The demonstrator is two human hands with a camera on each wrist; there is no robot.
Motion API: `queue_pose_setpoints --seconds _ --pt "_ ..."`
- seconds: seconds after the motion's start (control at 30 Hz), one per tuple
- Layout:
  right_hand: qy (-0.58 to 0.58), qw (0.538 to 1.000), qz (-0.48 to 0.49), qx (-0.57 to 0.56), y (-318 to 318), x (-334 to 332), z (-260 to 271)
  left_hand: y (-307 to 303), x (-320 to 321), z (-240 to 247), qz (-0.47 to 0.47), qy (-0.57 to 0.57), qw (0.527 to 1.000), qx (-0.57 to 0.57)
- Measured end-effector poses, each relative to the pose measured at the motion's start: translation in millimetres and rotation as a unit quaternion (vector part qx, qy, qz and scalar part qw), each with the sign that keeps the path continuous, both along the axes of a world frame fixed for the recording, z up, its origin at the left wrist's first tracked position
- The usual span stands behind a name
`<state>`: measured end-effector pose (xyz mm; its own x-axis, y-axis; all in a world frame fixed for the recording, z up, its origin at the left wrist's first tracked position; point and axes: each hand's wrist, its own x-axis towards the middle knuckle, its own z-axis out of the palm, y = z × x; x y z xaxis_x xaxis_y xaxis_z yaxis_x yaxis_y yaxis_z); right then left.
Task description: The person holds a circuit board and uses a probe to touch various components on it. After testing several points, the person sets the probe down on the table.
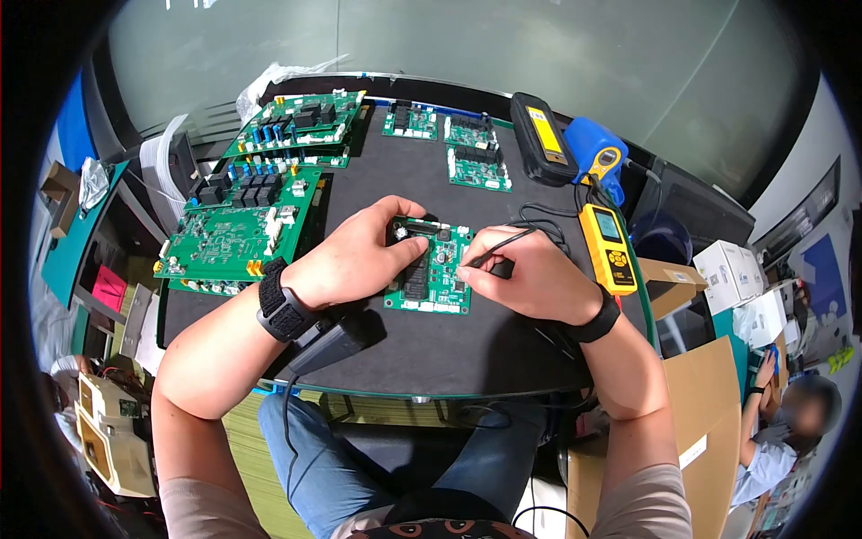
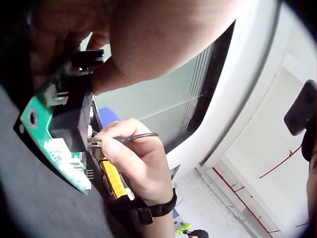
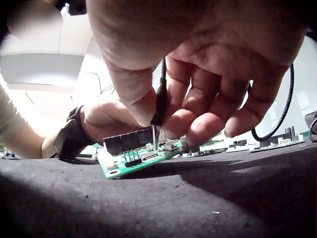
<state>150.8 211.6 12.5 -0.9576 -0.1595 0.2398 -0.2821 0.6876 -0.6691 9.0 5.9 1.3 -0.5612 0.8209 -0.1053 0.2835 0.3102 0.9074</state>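
Your right hand (image 1: 539, 278) is clamped, thumb and fingertips together, on a slim black probe (image 3: 159, 101), its metal tip down among the parts of the green circuit board (image 1: 452, 289). Your left hand (image 1: 359, 256) grips that board by its far left part, thumb over the components. The board lies between your 2 hands over the black mat (image 1: 431, 359), and in the right wrist view it looks tilted.

That tilt is your first risk: if your left grip eases, the board could rock and the tip could skid sideways, scratching a trace or bridging 2 neighbouring contacts. The upright header pins (image 3: 132, 157) near the edge could bend if your knuckles or the probe press on them. I can't tell exactly which contact the tip meets; your own fingers crowd the spot, so a misplacement would be easy to miss.

Beside your left forearm sits a black device (image 1: 332, 349); a careless elbow could nudge it. On your left, the big stacked boards (image 1: 229, 238) overlap, and a wide sweep could topple them. On your right, slack cable (image 3: 290, 94) could snag and tug the probe, or pull at the yellow meter (image 1: 611, 251). Farther off lie 3 smaller boards (image 1: 480, 168), within reach of a dragged loop.
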Motion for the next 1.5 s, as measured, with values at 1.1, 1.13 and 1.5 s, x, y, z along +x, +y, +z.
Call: queue_pose_setpoints --seconds 1.1,1.13,1.5 --pt "0.014 0.998 -0.016 -0.052 0.8 -1.7 -1.9 -1.5 2.1 4.8 -0.009 -0.013 1.000 -0.003" --pt "0.037 0.998 -0.002 -0.044 0.4 -2.8 -1.4 -1.3 1.7 2.8 -0.010 -0.019 1.000 0.009" --pt "0.068 0.997 0.047 0.014 -0.5 -1.4 -3.8 -1.4 1.1 2.4 -0.011 -0.019 1.000 0.002"
